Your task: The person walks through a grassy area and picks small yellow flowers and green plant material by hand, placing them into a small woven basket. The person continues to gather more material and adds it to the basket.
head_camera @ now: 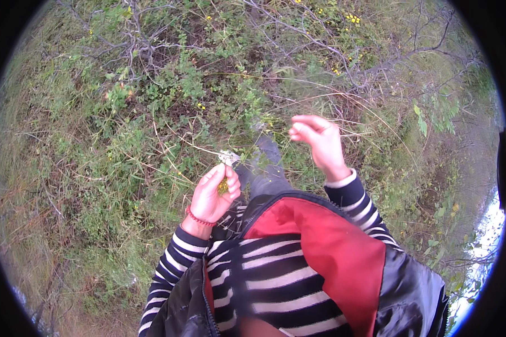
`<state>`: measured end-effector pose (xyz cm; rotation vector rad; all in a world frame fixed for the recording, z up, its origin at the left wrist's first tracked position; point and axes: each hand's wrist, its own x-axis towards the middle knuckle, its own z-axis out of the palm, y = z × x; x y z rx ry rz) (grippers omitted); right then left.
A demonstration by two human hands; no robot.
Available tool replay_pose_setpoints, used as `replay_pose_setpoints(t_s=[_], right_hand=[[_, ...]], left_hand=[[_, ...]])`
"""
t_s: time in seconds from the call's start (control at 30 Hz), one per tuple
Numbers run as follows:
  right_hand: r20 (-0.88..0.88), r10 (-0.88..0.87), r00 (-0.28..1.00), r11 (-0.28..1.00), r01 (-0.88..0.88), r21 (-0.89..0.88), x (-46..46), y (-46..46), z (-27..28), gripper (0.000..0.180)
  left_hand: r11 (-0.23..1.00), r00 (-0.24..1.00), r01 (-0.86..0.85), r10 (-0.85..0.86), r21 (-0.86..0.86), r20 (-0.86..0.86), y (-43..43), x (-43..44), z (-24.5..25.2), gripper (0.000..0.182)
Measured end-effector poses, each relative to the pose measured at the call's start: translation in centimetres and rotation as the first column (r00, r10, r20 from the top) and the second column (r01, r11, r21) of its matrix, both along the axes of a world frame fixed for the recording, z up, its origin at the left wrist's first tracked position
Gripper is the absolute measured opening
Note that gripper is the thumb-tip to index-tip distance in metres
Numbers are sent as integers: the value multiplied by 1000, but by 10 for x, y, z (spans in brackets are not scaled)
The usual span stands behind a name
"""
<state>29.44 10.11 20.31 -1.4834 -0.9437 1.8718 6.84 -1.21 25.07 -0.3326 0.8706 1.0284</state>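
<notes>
My left hand (215, 191), with a red bead bracelet (200, 217) at its wrist, is closed around a small bunch of yellow flower heads (223, 186). Part of the bunch is hidden in the palm. Higher up and to the right, my right hand (318, 141) is raised over the plants, its thumb and fingertips drawn together. Whether a thin stem is pinched there is too fine to tell. Just beyond the left fingertips shows a white shoe (228, 157), and a grey trouser leg (270, 162) lies between the two hands.
Low green shrubs (185, 80) and dry grass cover the ground. Bare twiggy branches (139, 46) stand at the upper left, with a longer branch (400, 57) at the upper right. Yellow flowers (353, 18) grow near the top. My open jacket (341, 248) hangs forward.
</notes>
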Motion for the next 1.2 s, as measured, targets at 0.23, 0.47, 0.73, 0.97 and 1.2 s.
replay_pose_setpoints(t_s=[0.23, 0.47, 0.73, 0.97, 1.2], right_hand=[[212, 546, 811, 511, -522, 683, -89, -42, 43, 20], [288, 503, 815, 542, -557, 629, -87, -36, 25, 17], [93, -229, 969, 861, 247, -446, -58, 12, -173, 25], [275, -346, 897, 809, 433, -397, -86, 4, -257, 44], [540, -74, 839, 983, 151, -100, -92, 17, -292, 32]], left_hand=[[993, 995, -83, 86, -80, 39, -7, 0, -21, 26], [946, 981, -181, 194, -269, 20, -18, -7, -23, 28], [996, 979, -72, 81, -56, 186, -29, -18, -17, 44], [976, 981, -153, 169, -157, 97, -45, -21, -19, 43], [969, 979, -173, 189, -174, 79, -55, -25, -22, 43]])
